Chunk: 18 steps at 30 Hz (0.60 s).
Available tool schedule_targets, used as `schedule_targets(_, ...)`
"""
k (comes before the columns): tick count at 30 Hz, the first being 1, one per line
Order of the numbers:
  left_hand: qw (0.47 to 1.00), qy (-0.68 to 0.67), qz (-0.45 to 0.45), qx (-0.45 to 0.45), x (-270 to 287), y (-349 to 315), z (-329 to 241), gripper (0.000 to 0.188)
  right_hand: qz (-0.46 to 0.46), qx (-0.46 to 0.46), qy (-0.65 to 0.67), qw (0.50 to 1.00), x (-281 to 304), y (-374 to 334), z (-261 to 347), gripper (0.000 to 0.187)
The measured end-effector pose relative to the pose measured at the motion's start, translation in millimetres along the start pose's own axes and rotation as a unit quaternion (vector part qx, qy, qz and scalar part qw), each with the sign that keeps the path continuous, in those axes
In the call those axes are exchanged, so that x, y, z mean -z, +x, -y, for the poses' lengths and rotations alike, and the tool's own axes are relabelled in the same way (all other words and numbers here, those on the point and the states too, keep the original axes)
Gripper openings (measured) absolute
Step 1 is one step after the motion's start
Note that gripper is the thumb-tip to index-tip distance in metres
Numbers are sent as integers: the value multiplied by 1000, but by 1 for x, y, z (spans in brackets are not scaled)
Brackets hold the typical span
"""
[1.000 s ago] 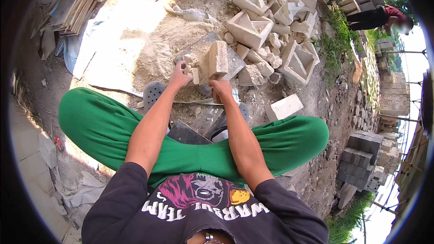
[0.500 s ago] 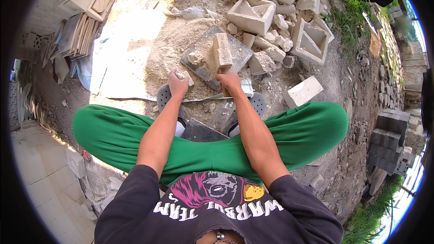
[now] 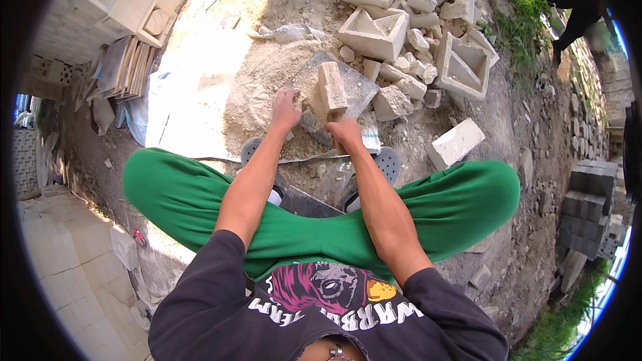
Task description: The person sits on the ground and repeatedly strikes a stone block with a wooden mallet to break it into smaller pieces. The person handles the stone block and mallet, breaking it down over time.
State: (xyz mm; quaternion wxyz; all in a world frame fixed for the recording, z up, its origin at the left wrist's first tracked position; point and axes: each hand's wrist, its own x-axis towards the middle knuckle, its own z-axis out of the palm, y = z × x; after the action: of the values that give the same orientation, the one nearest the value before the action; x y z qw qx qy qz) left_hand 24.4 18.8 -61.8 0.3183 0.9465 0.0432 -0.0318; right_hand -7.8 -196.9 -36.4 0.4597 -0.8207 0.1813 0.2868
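Observation:
My right hand [image 3: 344, 132] is closed around the handle of a wooden mallet [image 3: 332, 87]. The mallet's dusty block head hangs over a dark, powder-covered slab [image 3: 361, 91]. At the slab's left edge, my left hand [image 3: 286, 108] has its fingers curled over a pale chunk of broken block, mostly hidden by the hand. Pale crushed powder [image 3: 257, 87] is heaped left of that hand, on a white sheet [image 3: 180, 113]. Both hands are in front of my grey clogs [image 3: 386, 164].
Broken cream blocks [image 3: 374, 32] and rubble pile up beyond the slab to the right. A single block [image 3: 456, 144] lies near my right knee. Wooden boards [image 3: 127, 70] stand at left below stacked blocks [image 3: 157, 23]. Grey blocks [image 3: 580, 210] are stacked far right. Another person [image 3: 580, 17] is at upper right.
My left hand has moved forward and right, from a pale piece near my foot to the chunk at the slab's edge. The mallet stays in my right hand. A person has come into view at upper right.

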Motion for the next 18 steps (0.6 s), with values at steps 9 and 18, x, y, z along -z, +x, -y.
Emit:
schedule_targets(9,1000,0,23,18,9,-4,0,64,14,-17,55,998,6,-10,7,43)
schedule_targets(18,998,-10,-16,59,1,-30,-13,50,-37,63,61,995,24,-45,42,29)
